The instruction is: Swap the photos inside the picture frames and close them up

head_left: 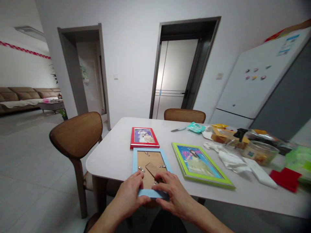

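A light blue picture frame point(135, 163) lies face down near the table's front edge, its brown backing board point(145, 176) showing. Small metal turn clips point(141, 169) sit around the board, and a dark cut line of the stand flap crosses its middle. My left hand point(127, 195) grips the lower left corner, thumb at the near edge. On the lower right, my right hand point(173, 194) holds the frame, its fingers bent over the back beside the bottom clip, which they partly hide. A red picture frame point(132, 139) with a photo lies just beyond, face up.
To the right is a green picture frame point(181, 161), face up. A knife point(178, 130), a teal packet point(195, 127), white tissues point(230, 158), a clear plastic tub point(259, 153) and a red item point(286, 179) lie farther right. Wooden chairs point(77, 136) stand by the white table point(109, 158).
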The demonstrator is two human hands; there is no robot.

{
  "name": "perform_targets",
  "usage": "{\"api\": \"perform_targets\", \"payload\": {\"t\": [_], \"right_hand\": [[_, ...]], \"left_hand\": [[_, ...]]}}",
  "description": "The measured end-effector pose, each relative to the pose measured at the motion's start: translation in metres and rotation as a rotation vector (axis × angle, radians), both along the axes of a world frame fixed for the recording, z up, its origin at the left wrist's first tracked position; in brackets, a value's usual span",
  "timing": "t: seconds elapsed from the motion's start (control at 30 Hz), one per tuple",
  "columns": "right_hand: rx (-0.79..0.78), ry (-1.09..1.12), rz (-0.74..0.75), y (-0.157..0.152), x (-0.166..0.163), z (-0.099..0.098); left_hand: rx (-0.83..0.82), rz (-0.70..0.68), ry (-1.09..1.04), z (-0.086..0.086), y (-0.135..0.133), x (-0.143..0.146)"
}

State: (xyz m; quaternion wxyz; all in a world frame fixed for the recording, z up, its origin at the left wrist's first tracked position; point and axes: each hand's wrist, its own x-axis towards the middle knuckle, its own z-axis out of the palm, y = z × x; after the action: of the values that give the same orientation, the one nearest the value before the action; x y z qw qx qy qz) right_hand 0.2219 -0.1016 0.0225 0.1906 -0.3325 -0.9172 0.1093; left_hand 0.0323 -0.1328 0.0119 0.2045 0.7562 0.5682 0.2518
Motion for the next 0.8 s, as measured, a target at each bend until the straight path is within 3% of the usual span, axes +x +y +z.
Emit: {"api": "perform_targets", "payload": {"t": [0.1,0.33,0.6,0.8], "right_hand": [[-0.023,0.016,-0.013,0.008,0.005,-0.001],[0.043,-0.021,-0.394,0.058,0.012,-0.013],[0.055,-0.093,-0.477,0.078,0.004,-0.017],[0.025,-0.070,-0.389,0.073,0.008,-0.015]], "left_hand": [[-0.026,0.013,-0.005,-0.002,0.001,-0.001],[-0.049,0.008,-0.025,-0.001,0.003,-0.002],[-0.014,0.013,-0.024,-0.002,0.002,-0.002],[0.019,0.028,-0.018,-0.003,0.001,-0.001]]}}
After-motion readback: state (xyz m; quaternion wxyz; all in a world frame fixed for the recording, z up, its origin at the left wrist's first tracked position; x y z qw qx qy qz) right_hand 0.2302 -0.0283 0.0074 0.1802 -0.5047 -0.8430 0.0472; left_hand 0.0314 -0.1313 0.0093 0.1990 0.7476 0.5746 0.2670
